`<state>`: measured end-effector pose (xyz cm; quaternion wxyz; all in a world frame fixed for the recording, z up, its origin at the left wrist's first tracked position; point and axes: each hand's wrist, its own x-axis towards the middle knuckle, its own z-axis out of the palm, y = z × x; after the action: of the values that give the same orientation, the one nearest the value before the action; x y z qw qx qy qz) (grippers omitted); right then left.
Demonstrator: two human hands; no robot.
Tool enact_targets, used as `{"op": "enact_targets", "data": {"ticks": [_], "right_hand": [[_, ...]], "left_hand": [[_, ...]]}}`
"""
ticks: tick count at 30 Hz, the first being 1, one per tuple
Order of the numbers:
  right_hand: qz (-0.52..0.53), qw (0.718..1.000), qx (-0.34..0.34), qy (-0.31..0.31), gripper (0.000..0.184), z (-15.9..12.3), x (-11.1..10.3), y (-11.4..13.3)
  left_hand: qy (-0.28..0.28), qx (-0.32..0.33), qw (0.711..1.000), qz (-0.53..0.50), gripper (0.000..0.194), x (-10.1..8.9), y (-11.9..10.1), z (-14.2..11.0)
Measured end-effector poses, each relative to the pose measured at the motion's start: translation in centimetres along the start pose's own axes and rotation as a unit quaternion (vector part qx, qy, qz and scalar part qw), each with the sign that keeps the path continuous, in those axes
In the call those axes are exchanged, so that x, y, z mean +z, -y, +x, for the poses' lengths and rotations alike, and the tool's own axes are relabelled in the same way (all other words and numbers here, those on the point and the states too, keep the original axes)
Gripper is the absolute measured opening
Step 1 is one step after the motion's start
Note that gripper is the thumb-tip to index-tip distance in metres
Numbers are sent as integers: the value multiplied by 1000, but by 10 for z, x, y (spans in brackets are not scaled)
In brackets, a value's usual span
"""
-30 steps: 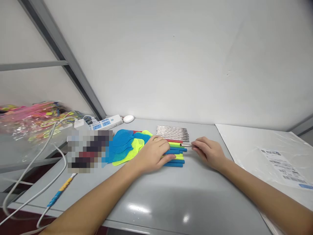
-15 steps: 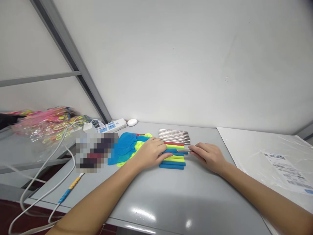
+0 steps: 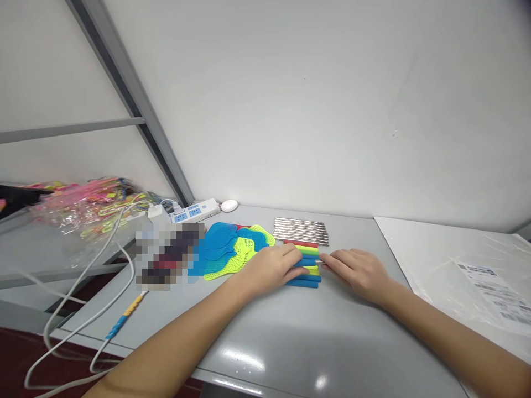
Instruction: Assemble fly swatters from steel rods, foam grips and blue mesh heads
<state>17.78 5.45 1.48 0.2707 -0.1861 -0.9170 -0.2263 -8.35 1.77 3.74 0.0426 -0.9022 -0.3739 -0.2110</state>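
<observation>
My left hand [image 3: 269,269] is closed around a blue tube-shaped handle [image 3: 307,263]. Between the fingertips of my right hand [image 3: 359,272] is a thin metal rod [image 3: 319,262], its end at the handle's open right end; only a short length shows between my hands. Under and around my left hand lie several more handles in blue, yellow-green [image 3: 307,250] and red [image 3: 301,244]. Just beyond them is a row of silver metal rods [image 3: 301,231], side by side. To the left, mesh fly swatter heads [image 3: 219,240] overlap in a blue and yellow-green pile.
A power strip [image 3: 194,213] and a white rounded object [image 3: 229,205] stand against the wall. White cables [image 3: 89,276] hang over the grey table's [image 3: 265,337] left edge. Plastic-wrapped colourful goods [image 3: 95,207] lie farther left. A white package with a label [image 3: 489,287] covers the right side.
My right hand has come closer to my left. Less of the metal rod shows outside the blue handle. The whole view has shifted slightly.
</observation>
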Motion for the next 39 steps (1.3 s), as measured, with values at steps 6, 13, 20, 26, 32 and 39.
{"op": "enact_targets", "data": {"ticks": [6, 13, 20, 26, 32, 39], "right_hand": [[23, 999, 13, -21, 24, 3, -4, -1], [54, 990, 122, -34, 24, -4, -1, -25], [95, 987, 125, -24, 11, -9, 6, -23], [95, 992, 76, -34, 8, -4, 2, -5], [117, 988, 57, -81, 10, 4, -8, 3], [137, 986, 66, -69, 11, 11, -14, 15]], "left_hand": [[-19, -8, 1000, -4, 27, -3, -17, 1], [-59, 9, 998, 21, 23, -7, 6, -4], [-76, -22, 997, -22, 22, -14, 20, -8], [-149, -30, 982, -110, 18, -15, 9, -7], [-228, -12, 954, -196, 28, -11, -5, -6], [-268, -19, 936, -227, 38, -11, -17, -3]]}}
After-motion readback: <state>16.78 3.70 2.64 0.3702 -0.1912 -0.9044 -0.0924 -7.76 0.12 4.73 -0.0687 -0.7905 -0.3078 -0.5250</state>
